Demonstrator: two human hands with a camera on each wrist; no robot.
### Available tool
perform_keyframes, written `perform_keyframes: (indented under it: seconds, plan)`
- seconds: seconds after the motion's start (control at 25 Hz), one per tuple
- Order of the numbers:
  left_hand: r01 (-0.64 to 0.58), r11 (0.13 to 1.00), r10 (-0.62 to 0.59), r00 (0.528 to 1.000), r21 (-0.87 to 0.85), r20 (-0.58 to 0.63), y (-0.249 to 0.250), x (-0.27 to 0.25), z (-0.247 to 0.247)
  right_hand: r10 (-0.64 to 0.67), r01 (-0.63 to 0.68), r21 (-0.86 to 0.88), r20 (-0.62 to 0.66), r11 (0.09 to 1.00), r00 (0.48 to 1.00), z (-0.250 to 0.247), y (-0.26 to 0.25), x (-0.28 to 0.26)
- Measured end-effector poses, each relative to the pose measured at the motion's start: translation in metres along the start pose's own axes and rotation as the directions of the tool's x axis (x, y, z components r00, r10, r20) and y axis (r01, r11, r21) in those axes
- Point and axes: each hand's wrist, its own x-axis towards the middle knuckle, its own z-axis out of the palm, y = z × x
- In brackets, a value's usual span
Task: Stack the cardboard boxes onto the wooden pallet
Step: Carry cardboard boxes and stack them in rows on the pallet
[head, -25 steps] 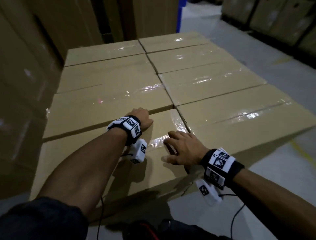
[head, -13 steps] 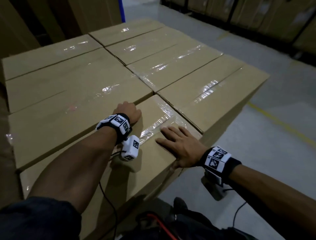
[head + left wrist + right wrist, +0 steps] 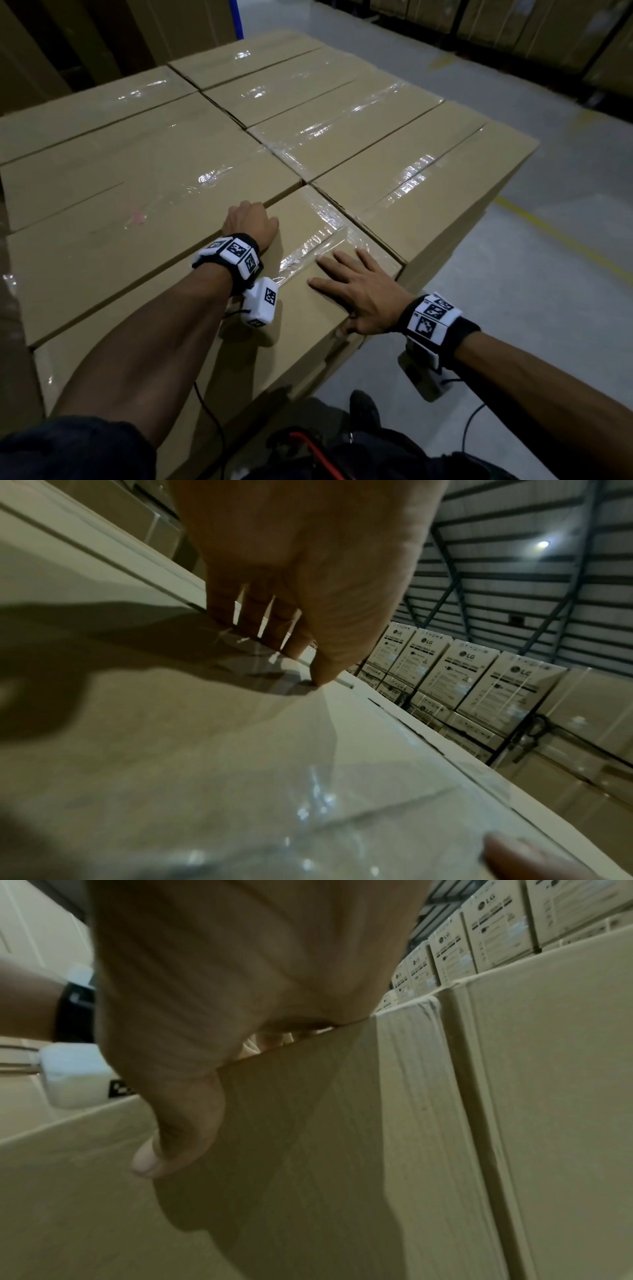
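Nearest cardboard box (image 3: pixel 212 342) seated in the top layer, flush against its neighbours — pallet itself hidden. Left hand (image 3: pixel 250 221) curled over the far top edge; right hand (image 3: pixel 359 291) flat on the taped lid, fingers straight, thumb down the end face. Probably stiff, bulky, tape-slick — better gripped at edges and corners. Long axis running left to right.
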Motion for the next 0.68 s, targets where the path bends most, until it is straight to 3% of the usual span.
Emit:
perform_keyframes:
  seconds: [0.12, 0.28, 0.44, 0.68]
  plan:
    - [-0.013, 1.0, 0.014, 0.997, 0.017, -0.074, 0.009, -0.007, -0.001, 0.003, -0.003, -0.005, 0.016, 1.0, 1.0, -0.003, 0.003, 0.004]
    - [-0.015, 0.994, 0.018, 1.0, 0.113, -0.023, 0.018, -0.009, -0.004, 0.003, -0.003, 0.002, 0.026, 1.0, 1.0, -0.002, 0.004, 0.008]
    - [-0.019, 0.999, 0.021, 0.999, -0.051, 0.05, 0.01, -0.009, -0.003, -0.001, 0.001, -0.002, 0.016, 1.0, 1.0, 0.001, 0.005, 0.008]
    - [-0.009, 1.0, 0.009, 0.999, -0.005, 0.047, 0.014, -0.024, -0.001, 0.004, -0.004, 0.014, -0.006, 1.0, 1.0, -0.004, 0.004, 0.006]
